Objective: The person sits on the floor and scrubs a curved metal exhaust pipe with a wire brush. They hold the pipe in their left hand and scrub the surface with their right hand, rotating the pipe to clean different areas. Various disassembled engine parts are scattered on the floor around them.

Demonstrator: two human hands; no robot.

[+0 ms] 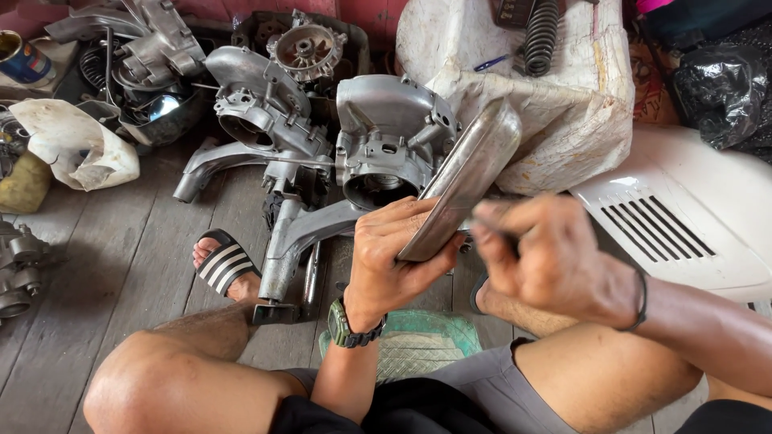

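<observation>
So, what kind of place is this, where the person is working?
Probably a small motor repair workshop, likely for scooters. Several bare metal engine cases lie on the wooden floor, a white vented body panel rests at the right, and the left hand holds a curved metal cover.

Right hand point(555, 261) motion-blurred, its thin held tool point(494, 227) indistinct
</observation>
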